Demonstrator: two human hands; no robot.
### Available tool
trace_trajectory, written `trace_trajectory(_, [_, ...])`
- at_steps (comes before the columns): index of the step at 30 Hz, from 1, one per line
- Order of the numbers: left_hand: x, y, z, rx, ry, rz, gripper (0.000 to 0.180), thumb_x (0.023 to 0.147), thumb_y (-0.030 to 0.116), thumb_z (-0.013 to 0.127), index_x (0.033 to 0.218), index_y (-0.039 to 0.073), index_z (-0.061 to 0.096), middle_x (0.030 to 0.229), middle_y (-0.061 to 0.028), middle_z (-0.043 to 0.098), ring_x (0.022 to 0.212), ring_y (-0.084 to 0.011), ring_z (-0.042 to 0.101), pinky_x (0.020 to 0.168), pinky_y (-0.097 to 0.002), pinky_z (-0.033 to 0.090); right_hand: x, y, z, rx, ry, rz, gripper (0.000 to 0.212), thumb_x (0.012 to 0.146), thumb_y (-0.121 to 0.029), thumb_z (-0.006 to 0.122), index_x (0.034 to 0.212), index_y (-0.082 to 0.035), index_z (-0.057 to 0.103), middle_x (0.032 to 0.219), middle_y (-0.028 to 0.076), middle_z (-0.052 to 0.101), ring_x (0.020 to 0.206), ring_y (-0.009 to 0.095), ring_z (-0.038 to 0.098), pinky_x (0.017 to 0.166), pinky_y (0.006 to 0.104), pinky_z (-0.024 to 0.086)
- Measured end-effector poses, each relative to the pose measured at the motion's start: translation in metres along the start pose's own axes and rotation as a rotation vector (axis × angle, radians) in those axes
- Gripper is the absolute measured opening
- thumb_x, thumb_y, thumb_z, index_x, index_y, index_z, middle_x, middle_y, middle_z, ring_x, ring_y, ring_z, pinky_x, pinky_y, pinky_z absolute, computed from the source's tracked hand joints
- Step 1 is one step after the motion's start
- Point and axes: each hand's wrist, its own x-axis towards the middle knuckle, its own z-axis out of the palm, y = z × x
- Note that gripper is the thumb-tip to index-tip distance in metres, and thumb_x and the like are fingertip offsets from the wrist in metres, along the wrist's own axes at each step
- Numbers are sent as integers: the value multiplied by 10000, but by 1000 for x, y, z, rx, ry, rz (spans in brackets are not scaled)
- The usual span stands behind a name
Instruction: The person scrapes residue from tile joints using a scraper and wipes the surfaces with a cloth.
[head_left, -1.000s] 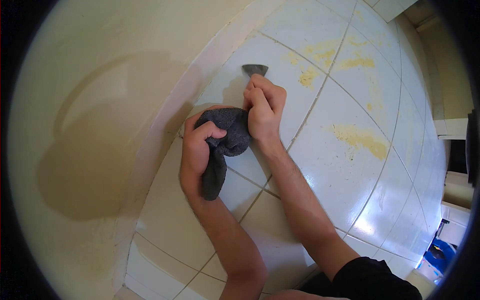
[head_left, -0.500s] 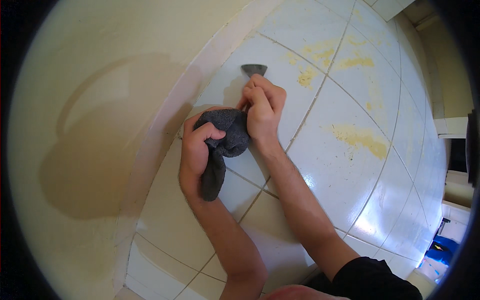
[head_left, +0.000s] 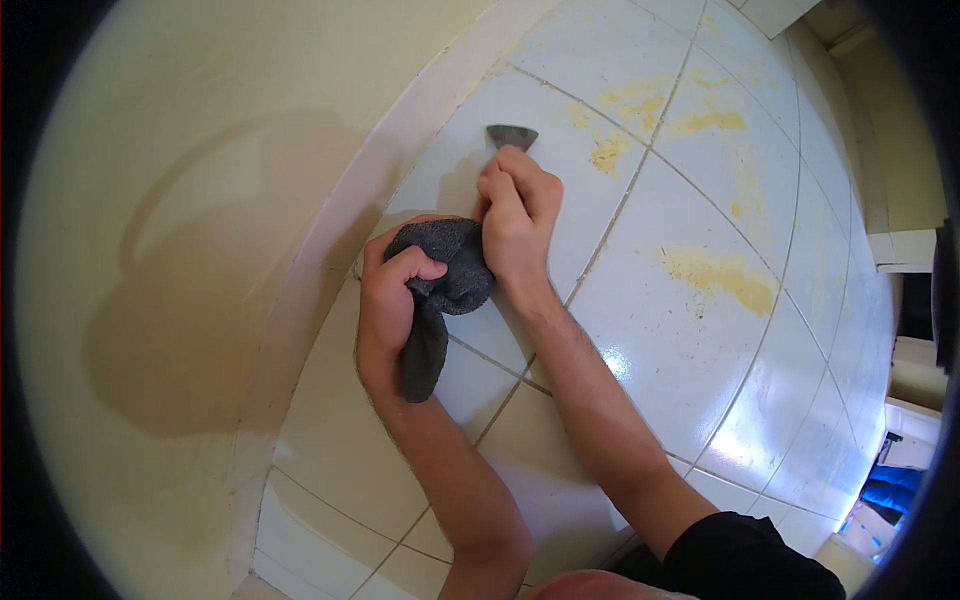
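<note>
Bunched in my left hand (head_left: 388,305) is a dark grey cloth (head_left: 450,265), its thumb pressed over the folds and one end hanging toward the wrist. My right hand (head_left: 520,215) is closed around a scraper, whose handle is hidden in the fist. Only the flared metal scraper blade (head_left: 512,135) shows beyond the fingers, over the white tiles. The two hands are close together, with the cloth right beside the right wrist. To the right of the blade, a yellow patch of residue (head_left: 606,154) marks the tile.
White floor tiles (head_left: 600,290) with dark grout lines spread to the right. More yellow residue (head_left: 735,282) stains them. Along the left runs a pale baseboard (head_left: 330,215) under a cream wall (head_left: 200,90) carrying my shadow. A blue item (head_left: 890,488) lies at the far right edge.
My right hand has turned slightly, and the scraper blade has shifted a little to the right. The left hand keeps its hold on the cloth, almost still.
</note>
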Motion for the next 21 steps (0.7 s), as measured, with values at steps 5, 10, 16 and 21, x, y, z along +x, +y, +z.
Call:
trace_trajectory(5, [0,0,-1,-3,8,10,395,650,64,541,982,-94,685,854,-120,673,766,-207,622,724,-296,502,-1,4,-5,-109,-34,-67,160,769,-1,536,657,66,443,580,106,382,554,168,372,512,343,276])
trace_trajectory(10, [2,-3,-4,11,9,11,395,650,64,541,981,-96,686,855,-118,673,768,-207,624,722,-297,503,1,0,-2,-224,-43,-139,165,765,-8,542,656,67,442,576,106,379,549,169,367,507,346,274])
trace_trajectory(16, [0,1,1,24,3,25,399,644,66,538,974,-105,684,833,-117,671,742,-205,622,708,-298,500,1,0,1,-178,14,-54,154,760,-7,545,655,67,459,586,114,410,539,165,373,506,342,293])
trace_trajectory(21, [-3,2,8,38,37,30,405,638,74,538,969,-107,683,827,-117,670,733,-203,622,701,-296,501,1,-2,6,-151,97,-114,165,753,-2,541,641,63,439,564,101,380,548,153,366,506,341,278])
